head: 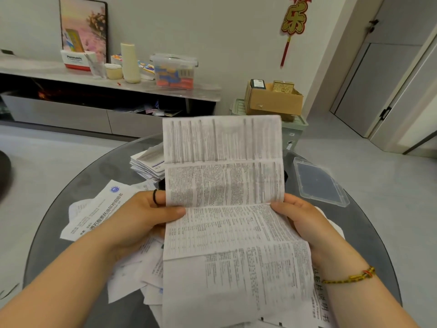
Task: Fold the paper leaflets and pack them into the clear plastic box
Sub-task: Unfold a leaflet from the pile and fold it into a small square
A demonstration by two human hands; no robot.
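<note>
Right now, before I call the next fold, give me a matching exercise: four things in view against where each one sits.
1 long white printed paper leaflet
2 shallow clear plastic box
3 stack of folded white leaflets
4 brown cardboard box

A far side of the round dark glass table, left of the held sheet
B pinched between left hand and right hand
C off the table, near the wall
D table's right side

Pairs: 1-B, 2-D, 3-A, 4-C.
</note>
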